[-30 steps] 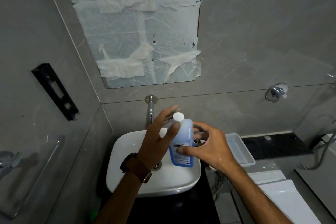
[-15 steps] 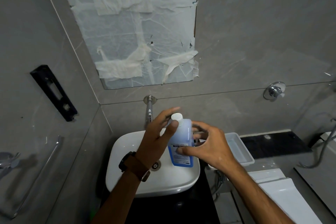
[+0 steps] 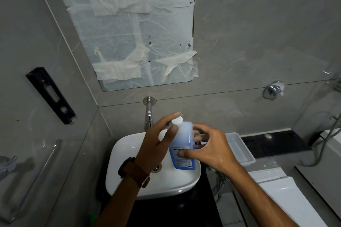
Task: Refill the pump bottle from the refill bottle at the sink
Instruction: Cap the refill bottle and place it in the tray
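A translucent blue refill bottle (image 3: 182, 140) with a white screw cap (image 3: 177, 121) and a printed label stands upright over the white sink basin (image 3: 127, 153). My right hand (image 3: 208, 148) grips the bottle's body from the right, thumb across the label. My left hand (image 3: 158, 142), with a brown-strapped watch on the wrist, pinches the white cap between thumb and fingers. No pump bottle shows in this view.
A chrome wall tap (image 3: 149, 114) juts out just behind the bottle. A white plastic tray (image 3: 239, 148) sits to the right of the basin on a ledge. A wall valve (image 3: 274, 89), a hose (image 3: 321, 145) and a white toilet lid (image 3: 287, 195) lie further right.
My left thumb and fingers have closed further round the cap. The bottle and my right hand have barely shifted; the camera has tilted slightly.
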